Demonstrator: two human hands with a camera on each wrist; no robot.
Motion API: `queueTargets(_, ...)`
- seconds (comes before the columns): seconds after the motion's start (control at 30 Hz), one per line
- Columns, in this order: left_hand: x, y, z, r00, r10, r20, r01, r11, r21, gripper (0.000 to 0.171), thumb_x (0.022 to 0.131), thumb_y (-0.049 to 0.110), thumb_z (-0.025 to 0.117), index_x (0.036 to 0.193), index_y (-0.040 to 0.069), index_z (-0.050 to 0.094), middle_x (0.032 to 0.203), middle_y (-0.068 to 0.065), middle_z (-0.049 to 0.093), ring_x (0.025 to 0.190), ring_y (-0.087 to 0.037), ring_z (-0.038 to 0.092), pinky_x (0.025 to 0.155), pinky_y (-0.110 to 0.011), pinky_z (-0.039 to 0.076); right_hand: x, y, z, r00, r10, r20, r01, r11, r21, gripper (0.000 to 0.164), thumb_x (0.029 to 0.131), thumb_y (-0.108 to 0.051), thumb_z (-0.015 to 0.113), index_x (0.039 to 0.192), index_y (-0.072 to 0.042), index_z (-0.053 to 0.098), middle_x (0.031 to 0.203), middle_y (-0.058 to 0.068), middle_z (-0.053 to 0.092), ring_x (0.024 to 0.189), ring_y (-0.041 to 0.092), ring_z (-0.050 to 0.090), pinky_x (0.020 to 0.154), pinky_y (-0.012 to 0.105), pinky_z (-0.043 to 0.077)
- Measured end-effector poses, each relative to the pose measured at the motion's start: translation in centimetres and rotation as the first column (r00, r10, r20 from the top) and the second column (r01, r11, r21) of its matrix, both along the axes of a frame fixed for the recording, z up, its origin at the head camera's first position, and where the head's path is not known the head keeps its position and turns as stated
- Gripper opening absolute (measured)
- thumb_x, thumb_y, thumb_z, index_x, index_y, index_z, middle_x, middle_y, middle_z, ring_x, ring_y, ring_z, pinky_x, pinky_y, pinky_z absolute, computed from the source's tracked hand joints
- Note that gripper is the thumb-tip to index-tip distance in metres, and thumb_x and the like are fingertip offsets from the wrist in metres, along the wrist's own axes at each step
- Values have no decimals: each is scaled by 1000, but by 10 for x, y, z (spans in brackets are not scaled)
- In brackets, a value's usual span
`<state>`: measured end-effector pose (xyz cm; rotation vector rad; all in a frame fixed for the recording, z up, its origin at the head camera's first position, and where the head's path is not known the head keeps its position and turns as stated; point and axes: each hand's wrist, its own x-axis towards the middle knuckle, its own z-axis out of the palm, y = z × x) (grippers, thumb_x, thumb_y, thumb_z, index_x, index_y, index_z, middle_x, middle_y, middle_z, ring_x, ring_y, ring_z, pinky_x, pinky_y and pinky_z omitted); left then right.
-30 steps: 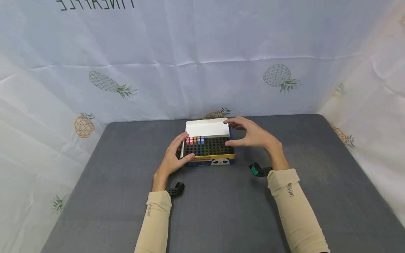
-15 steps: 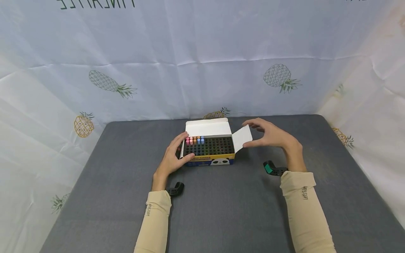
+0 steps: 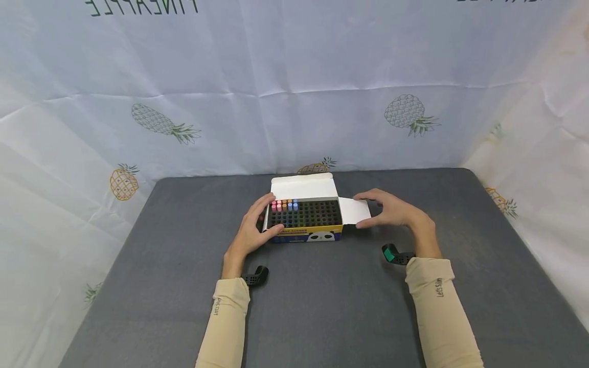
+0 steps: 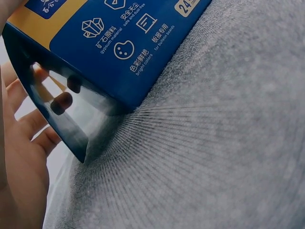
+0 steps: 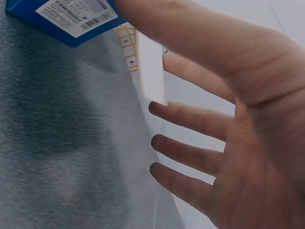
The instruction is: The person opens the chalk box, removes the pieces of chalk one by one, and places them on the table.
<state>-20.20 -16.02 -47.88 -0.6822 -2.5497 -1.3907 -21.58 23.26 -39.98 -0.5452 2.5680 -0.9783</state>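
A blue and yellow chalk box [image 3: 294,237] with a panda face on its front lies near the far side of the table, its white lid [image 3: 303,187] tipped back. Inside, a black holder [image 3: 318,213] full of round holes carries several pink, orange and blue chalk sticks [image 3: 284,205] at its back left. My left hand [image 3: 248,232] grips the box's left end, thumb at the front and fingers behind. The left wrist view shows fingers past the left end flap [image 4: 71,114]. My right hand [image 3: 397,209] holds the folded-out right flap [image 3: 354,211] between thumb and index finger.
Grey cloth covers the table [image 3: 317,306]. A white curtain [image 3: 285,92] with pineapple prints hangs right behind the table's far edge and along both sides. Black wrist mounts [image 3: 255,276] sit below both hands.
My right hand has moved from the box's right side outward, swinging the right flap out, then lowered it nearly flat. The left hand and the box have stayed in place.
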Motion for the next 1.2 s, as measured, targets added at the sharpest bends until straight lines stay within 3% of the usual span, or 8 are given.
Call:
queueTargets(0.47, 0, 1, -4, 1000, -10, 11, 10, 1000, 4, 78, 89, 46, 74, 156, 21, 43, 165, -6, 37, 148, -33, 40, 99, -59, 46, 2, -12, -31, 999, 8, 44, -7, 1000, -21, 79, 89, -36, 80, 153, -7, 46, 152, 26, 44, 140, 47, 42, 110, 65, 39)
queueTargets(0.73, -2, 1, -5, 1000, -10, 0, 10, 1000, 18, 78, 89, 48, 72, 156, 22, 43, 165, -6, 38, 148, -33, 41, 98, -60, 46, 2, -16, -38, 1000, 11, -11, -11, 1000, -6, 79, 89, -39, 79, 154, -8, 46, 149, 27, 47, 137, 47, 46, 106, 64, 42)
queueTargets(0.9, -2, 0, -5, 1000, -11, -5, 11, 1000, 13, 77, 89, 47, 73, 156, 23, 43, 165, -6, 38, 148, -32, 41, 99, -60, 46, 4, -13, -32, 1000, 2, -8, -2, 1000, 6, 81, 90, -37, 79, 156, -7, 43, 153, 28, 41, 140, 49, 42, 108, 66, 40)
queueTargets(1.2, -2, 0, -3, 1000, -10, -3, 10, 1000, 16, 77, 88, 45, 74, 156, 24, 43, 165, -6, 38, 148, -32, 41, 99, -61, 46, 14, -8, 0, 996, -15, -86, 14, 1000, -14, 86, 88, -26, 82, 158, -4, 37, 160, 27, 33, 147, 49, 30, 111, 70, 33)
